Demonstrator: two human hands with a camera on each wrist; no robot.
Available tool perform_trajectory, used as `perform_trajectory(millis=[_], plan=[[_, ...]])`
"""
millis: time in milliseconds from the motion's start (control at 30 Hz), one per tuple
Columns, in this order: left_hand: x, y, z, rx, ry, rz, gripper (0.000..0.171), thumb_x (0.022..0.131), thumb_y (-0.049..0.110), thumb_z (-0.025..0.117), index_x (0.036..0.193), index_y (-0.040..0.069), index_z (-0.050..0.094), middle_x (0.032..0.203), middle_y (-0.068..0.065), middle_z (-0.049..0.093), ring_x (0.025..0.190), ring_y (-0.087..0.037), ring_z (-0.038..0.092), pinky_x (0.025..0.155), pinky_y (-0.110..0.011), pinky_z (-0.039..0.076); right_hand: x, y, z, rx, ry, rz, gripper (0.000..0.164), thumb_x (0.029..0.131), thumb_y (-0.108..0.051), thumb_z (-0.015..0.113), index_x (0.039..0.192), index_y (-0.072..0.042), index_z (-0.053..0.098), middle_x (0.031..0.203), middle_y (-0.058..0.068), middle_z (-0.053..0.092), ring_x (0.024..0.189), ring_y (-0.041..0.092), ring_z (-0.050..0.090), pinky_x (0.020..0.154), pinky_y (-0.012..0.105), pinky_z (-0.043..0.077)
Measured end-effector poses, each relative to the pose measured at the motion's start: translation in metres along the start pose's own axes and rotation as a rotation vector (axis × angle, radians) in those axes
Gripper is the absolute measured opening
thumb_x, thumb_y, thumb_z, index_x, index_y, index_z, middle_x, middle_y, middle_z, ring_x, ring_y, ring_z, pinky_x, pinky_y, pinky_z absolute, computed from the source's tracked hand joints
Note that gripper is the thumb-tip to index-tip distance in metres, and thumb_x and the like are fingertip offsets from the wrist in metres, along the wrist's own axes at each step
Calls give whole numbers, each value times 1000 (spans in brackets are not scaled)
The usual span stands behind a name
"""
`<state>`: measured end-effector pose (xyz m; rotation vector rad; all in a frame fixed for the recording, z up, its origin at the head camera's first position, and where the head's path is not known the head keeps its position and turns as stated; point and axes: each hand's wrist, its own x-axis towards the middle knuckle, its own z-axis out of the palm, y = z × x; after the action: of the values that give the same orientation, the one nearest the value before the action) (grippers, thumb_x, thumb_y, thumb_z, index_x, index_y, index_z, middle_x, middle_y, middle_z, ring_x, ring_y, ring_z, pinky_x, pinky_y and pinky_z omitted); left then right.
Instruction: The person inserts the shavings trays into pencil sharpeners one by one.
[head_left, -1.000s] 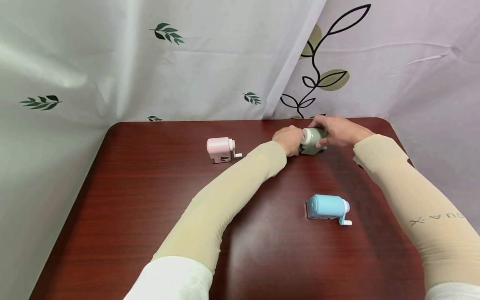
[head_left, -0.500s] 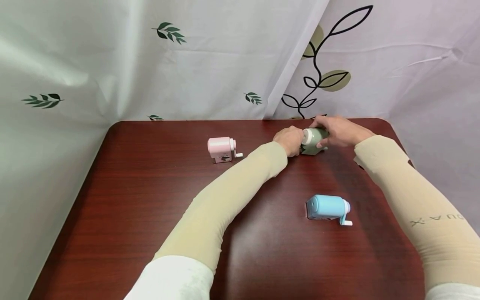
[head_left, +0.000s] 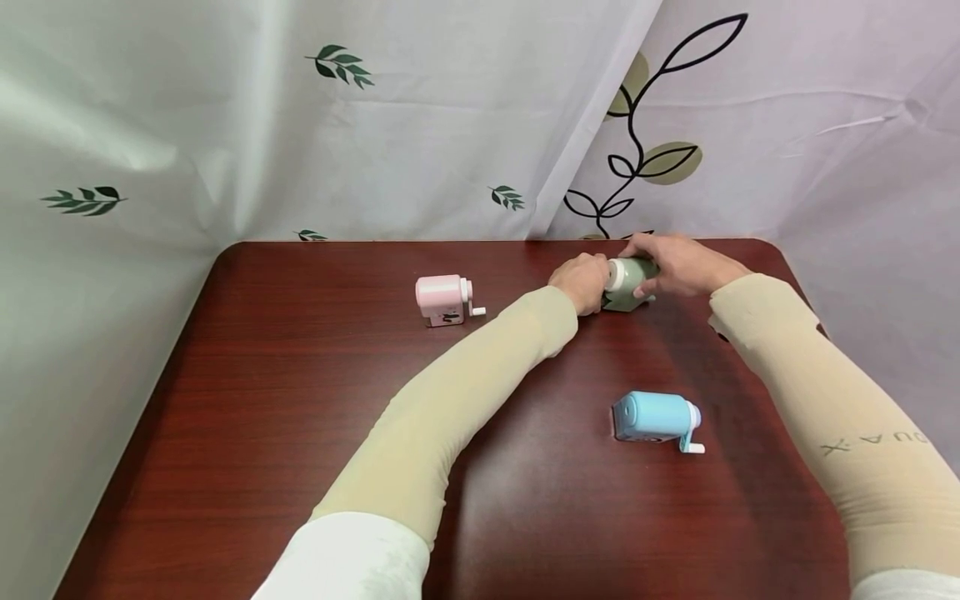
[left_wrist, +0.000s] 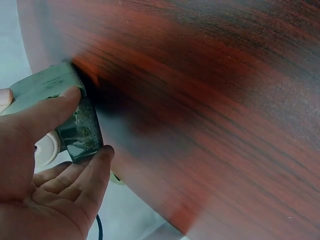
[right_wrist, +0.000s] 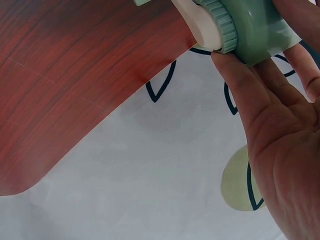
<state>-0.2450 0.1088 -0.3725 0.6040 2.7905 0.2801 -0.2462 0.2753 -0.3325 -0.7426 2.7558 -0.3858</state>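
At the far right of the table, both hands hold a green hand-crank pencil sharpener [head_left: 632, 283]. My left hand [head_left: 581, 282] pinches its dark, see-through shavings drawer [left_wrist: 84, 131] between thumb and fingers, as the left wrist view shows. A white ring [left_wrist: 47, 150] on the sharpener's front lies partly behind the thumb. My right hand [head_left: 681, 265] grips the green body from the other side, fingers curled beneath it in the right wrist view, close to the ribbed knob [right_wrist: 224, 25] and cream crank arm [right_wrist: 201, 27]. How far the drawer sits out of the body, I cannot tell.
A pink crank sharpener [head_left: 441, 298] stands left of my left hand. Nearer, between the forearms, is a blue one [head_left: 654, 416] with its crank to the right. The dark red table [head_left: 300, 400] backs onto a white curtain [head_left: 420, 150] with leaf prints.
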Motion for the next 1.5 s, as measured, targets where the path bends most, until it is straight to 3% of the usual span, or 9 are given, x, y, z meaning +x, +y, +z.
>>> perform_trajectory(millis=[233, 633, 1133, 1500], plan=[[2, -1, 2, -28, 30, -2, 52, 75, 24, 77, 116, 12, 49, 105, 0, 58, 88, -12, 58, 73, -27, 49, 2, 3, 2, -1, 15, -16, 50, 69, -11, 81, 112, -11, 55, 107, 8, 61, 93, 24, 56, 81, 40, 43], [4, 3, 3, -50, 24, 7, 53, 75, 22, 77, 119, 12, 48, 108, 1, 56, 90, -12, 57, 75, -25, 47, 0, 4, 2, -5, 32, -49, 49, 69, -12, 81, 112, -11, 56, 106, 6, 61, 92, 23, 57, 80, 39, 44], [1, 6, 0, -59, 43, -28, 55, 74, 22, 78, 118, 12, 48, 106, 1, 58, 89, -11, 58, 75, -24, 47, -1, 6, 3, 9, 46, -47, 50, 69, -11, 81, 112, -12, 56, 107, 5, 62, 92, 23, 57, 80, 39, 44], [8, 8, 5, -69, 51, -24, 57, 71, 22, 81, 118, 13, 50, 105, 3, 57, 87, -11, 57, 73, -25, 47, 0, 7, 3, 13, 45, -52, 50, 69, -11, 81, 112, -12, 56, 105, 5, 62, 91, 23, 57, 79, 39, 44]])
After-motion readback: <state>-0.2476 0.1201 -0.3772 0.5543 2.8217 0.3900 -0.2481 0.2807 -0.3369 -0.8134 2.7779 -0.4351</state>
